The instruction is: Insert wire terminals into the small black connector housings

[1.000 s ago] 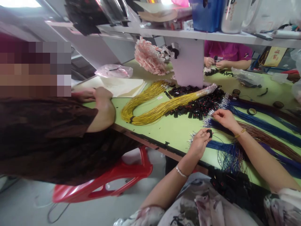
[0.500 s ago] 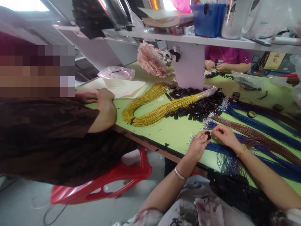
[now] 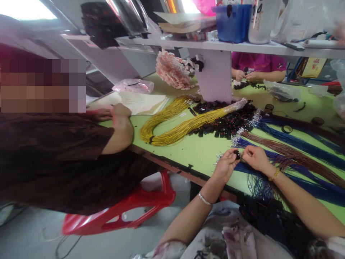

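My left hand (image 3: 225, 165) pinches a small black connector piece (image 3: 237, 154) above the green table. Just to its right my right hand (image 3: 254, 157) is closed at the fingertips, close beside the connector; what it grips is too small to make out. Under and around both hands run bundles of blue wires (image 3: 304, 185) and brown wires (image 3: 291, 153) with silvery ends at the left. A pile of black connectors (image 3: 229, 126) lies behind my hands, and a yellow wire bundle (image 3: 172, 133) curves partly over it.
A person in dark clothes (image 3: 54, 158) leans at the left table edge by a red stool (image 3: 121, 216). Across the table another person's hands (image 3: 245, 75) work. A shelf (image 3: 188, 43) holds a blue bin (image 3: 233, 23). Tape rolls (image 3: 287, 129) and a pink-white heap (image 3: 172, 70) lie farther back.
My right hand has come slightly nearer to the connector in my left hand. The connector has turned a little. The whole view has shifted slightly.
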Demonstrator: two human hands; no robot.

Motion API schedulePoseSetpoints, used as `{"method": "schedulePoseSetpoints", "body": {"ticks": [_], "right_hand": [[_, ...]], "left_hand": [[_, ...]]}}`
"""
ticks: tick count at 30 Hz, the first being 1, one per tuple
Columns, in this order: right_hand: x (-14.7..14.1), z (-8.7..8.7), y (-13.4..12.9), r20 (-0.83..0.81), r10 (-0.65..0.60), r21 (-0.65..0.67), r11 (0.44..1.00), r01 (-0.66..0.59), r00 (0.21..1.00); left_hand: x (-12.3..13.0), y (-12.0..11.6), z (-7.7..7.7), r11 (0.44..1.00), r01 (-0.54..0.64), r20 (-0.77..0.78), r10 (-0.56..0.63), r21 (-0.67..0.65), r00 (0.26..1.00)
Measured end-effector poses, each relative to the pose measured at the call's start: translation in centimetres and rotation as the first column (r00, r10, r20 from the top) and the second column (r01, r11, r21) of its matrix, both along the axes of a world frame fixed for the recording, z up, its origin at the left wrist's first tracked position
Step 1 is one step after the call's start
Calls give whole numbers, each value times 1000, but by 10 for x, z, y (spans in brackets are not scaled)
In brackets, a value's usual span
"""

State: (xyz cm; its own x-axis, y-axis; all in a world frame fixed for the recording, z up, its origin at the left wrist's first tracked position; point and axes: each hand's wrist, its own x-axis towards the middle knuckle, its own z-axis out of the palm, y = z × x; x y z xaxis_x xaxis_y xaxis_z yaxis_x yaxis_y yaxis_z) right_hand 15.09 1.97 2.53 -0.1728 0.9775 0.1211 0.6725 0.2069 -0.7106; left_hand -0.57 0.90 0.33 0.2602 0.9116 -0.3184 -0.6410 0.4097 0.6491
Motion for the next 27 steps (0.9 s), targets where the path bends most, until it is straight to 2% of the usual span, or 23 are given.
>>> {"method": "schedulePoseSetpoints", "body": {"ticks": [5, 11, 13, 17, 23, 25, 27], "right_hand": [[-2, -1, -1, 15, -5, 8, 1000, 5, 1000], [-2, 1, -2, 43, 79, 50, 995, -81, 996], [-1, 4, 0, 54, 135, 69, 988, -138, 989], [2, 5, 4, 43, 224, 27, 974, -225, 974], [-4, 4, 1, 169, 137, 84, 985, -152, 976], [-2, 7, 2, 176, 163, 82, 980, -179, 971], [4, 11, 7, 113, 223, 45, 972, -229, 968]], "left_hand": [[1, -2, -1, 1000, -9, -39, 10, 18, 999], [7, -6, -9, 995, -27, -228, 48, 91, 972], [8, -6, -9, 996, -33, -230, 51, 82, 972], [7, -7, -7, 997, -64, -181, 71, 43, 981], [9, -4, -12, 994, -59, -237, 79, 89, 968], [10, -3, -11, 995, -48, -245, 69, 90, 967], [11, -9, -6, 989, -85, -281, 115, 118, 953]]}}
